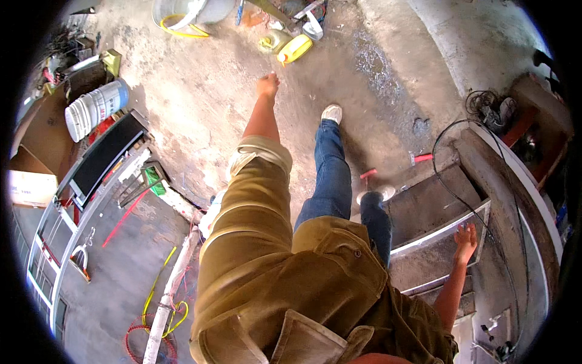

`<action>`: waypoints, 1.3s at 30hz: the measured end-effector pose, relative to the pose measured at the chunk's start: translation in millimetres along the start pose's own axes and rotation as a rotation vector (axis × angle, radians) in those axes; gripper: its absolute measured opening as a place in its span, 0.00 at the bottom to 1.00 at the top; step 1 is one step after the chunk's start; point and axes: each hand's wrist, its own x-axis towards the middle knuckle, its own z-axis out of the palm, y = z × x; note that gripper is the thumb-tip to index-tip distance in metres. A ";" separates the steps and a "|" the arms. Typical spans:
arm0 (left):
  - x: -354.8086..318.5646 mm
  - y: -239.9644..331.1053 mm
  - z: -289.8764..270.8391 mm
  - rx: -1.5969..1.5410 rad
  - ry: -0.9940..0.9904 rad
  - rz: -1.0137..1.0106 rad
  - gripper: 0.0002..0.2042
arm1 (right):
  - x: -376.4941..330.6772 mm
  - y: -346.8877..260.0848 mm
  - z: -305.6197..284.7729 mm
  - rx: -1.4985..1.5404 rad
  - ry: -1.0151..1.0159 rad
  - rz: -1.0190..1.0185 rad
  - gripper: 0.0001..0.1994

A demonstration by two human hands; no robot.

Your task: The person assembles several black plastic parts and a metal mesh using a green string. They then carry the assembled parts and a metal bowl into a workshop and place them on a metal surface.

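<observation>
My left arm, in a rolled brown sleeve, stretches forward over the concrete floor. My left hand (267,86) is loosely closed, its fingers curled with nothing showing in them. Beyond it a yellow plastic jug (296,48) lies on the floor beside a clear container with yellowish contents (274,41); the hand is apart from both. At the lower right my right hand (465,244) hangs low with its fingers apart and nothing in them. In the picture it overlaps the pale edge of a metal frame (441,225); whether it touches it I cannot tell.
Red-handled tools (422,158) lie right of my feet. A black cable (441,136) loops over the bench at right. On the left are a ladder (59,280), a white bucket (97,110), a cardboard box (39,136) and a long pole (162,312) with yellow hose.
</observation>
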 end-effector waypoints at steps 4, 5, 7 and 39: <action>63.8 -27.6 27.3 -0.083 -0.020 -0.036 0.12 | -1.7 13.6 10.0 -0.115 0.012 0.068 0.27; 77.5 -34.2 34.0 -0.119 -0.038 -0.052 0.12 | -4.0 16.5 12.4 -0.133 0.014 0.085 0.26; 104.7 -52.7 38.9 -0.124 -0.009 -0.049 0.14 | 1.9 13.7 20.1 -0.187 0.010 0.103 0.26; -83.7 24.8 87.8 -0.281 -0.076 -0.070 0.16 | -61.3 68.8 -0.8 0.128 0.159 0.274 0.24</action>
